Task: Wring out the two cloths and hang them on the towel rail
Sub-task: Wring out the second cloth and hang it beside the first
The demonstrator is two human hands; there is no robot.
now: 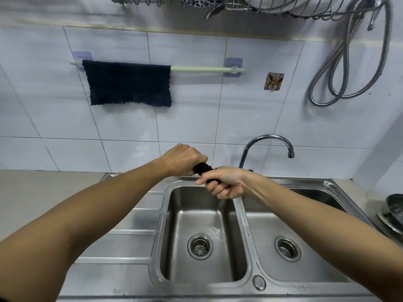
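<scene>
A dark cloth (pixel 204 168), twisted into a tight roll, is held above the left basin of the steel sink (pixel 165 214). My left hand (pixel 183 159) grips its far end and my right hand (pixel 224 184) grips its near end, both fists closed round it. Only a short piece of the cloth shows between the two hands. A little water lies near the left drain (pixel 200 246). A second dark cloth (pixel 128 83) hangs spread over the left part of the pale towel rail (pixel 200 69) on the tiled wall.
A curved chrome tap (pixel 268 140) stands behind the sink's divider, close to my right hand. The right basin (pixel 305 236) holds nothing. Dark dishes (pixel 392 212) sit at the right edge. A metal hose (pixel 349 68) and a dish rack (pixel 261 7) hang above.
</scene>
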